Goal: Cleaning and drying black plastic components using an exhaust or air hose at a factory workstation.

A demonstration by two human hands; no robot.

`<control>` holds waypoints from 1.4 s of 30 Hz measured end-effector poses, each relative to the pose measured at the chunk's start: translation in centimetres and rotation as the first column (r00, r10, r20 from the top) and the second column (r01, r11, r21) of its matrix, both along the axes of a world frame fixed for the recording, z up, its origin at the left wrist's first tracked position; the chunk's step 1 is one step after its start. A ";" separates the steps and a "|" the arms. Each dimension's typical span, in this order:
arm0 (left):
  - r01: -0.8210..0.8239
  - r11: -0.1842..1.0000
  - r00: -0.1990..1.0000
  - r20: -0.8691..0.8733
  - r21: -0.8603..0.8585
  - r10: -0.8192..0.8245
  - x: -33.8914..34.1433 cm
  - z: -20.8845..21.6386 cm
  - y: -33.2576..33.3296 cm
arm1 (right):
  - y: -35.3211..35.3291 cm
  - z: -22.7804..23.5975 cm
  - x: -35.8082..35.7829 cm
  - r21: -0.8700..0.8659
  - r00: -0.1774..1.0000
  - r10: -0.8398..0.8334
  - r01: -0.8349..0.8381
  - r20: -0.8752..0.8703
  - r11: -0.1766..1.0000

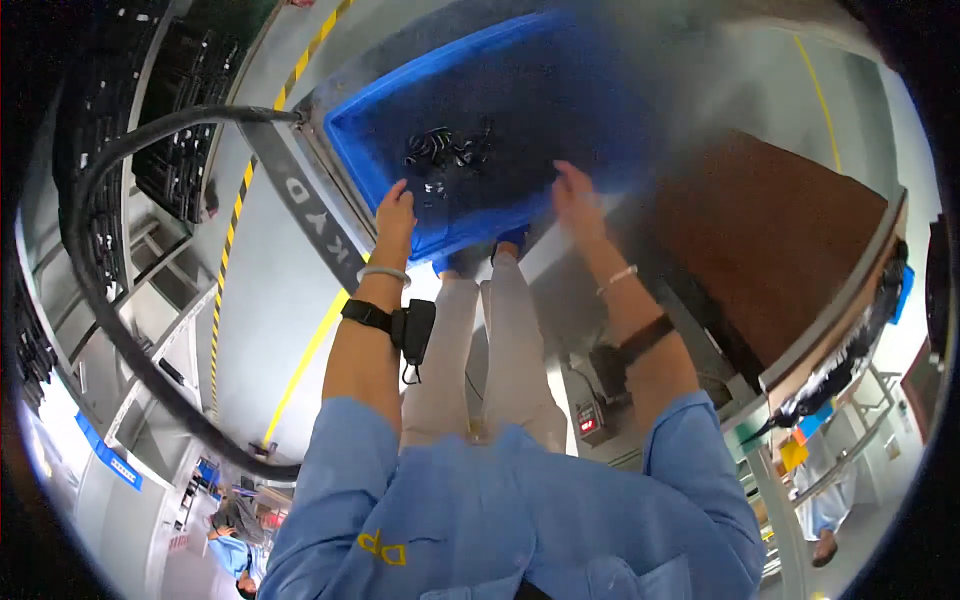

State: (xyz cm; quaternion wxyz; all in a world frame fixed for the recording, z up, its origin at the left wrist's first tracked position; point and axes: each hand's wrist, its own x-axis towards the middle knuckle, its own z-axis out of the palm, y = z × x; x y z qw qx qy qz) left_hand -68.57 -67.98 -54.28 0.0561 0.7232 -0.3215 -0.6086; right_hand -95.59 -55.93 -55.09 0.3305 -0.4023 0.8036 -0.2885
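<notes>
A blue bin [480, 238] with a dark inside lies ahead of me, turned at an angle. Several small shiny black parts [440, 148] sit in a loose heap on its bottom, with a few smaller pieces nearer to me. Over the bin's left side is my left hand [396, 212], fingers slightly apart and nothing visible in them. My right hand [578, 205] hovers by the near right part of the bin, smeared by motion; its fingers look stretched out and no object shows in them. Whether either hand touches the rim I cannot tell.
A thick black hose [84, 235] arches along the left, before racks of dark parts [190, 115]. A brown board [770, 240] stands at right. Below it is a small device with a red display [590, 420]. Other people [232, 545] appear at the lower edges.
</notes>
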 end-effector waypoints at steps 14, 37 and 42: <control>0.882 0.389 0.471 0.530 -0.266 -0.705 -0.4 -14.6 -0.1 | -9.3 -13.5 7.9 0.262 0.749 0.584 -0.523 -0.314 0.811; -0.256 0.960 0.928 -0.249 0.117 0.278 -0.7 -12.2 0.4 | -8.4 -13.0 12.3 -0.023 0.945 0.293 -0.293 0.143 0.956; -0.201 0.968 0.980 -0.031 -0.150 0.198 3.2 -14.5 -0.2 | -7.1 -14.4 4.4 0.068 0.976 0.208 -0.212 0.063 0.975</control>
